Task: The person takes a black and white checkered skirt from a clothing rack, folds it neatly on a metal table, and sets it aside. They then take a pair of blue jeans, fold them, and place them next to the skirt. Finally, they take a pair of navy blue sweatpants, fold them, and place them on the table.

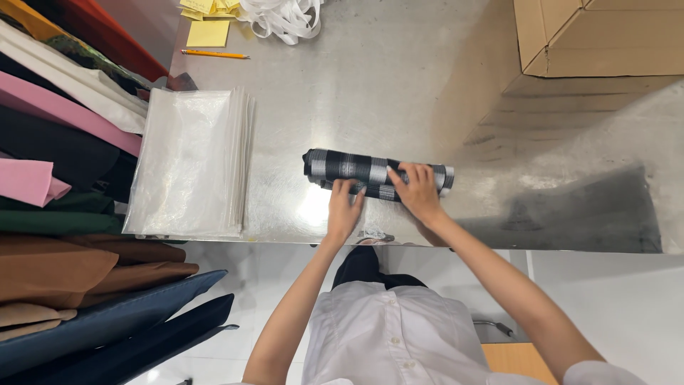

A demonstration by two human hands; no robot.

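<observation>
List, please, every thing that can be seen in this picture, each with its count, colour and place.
rolled checked cloth: one, black and white, middle of the table, under both hands
metal table: one, shiny grey, fills the upper part of the view
clear plastic bags: one stack, transparent, left part of the table
cardboard box: one, brown, far right corner of the table
pencil: one, orange, far left of the table
sticky notes: several pads, yellow, beside the pencil
white straps: one bundle, far edge of the table
folded fabrics: many, pink, white, black, green, brown, navy, stacked left of the table
left hand: on the near side of the roll
right hand: on the right part of the roll
</observation>
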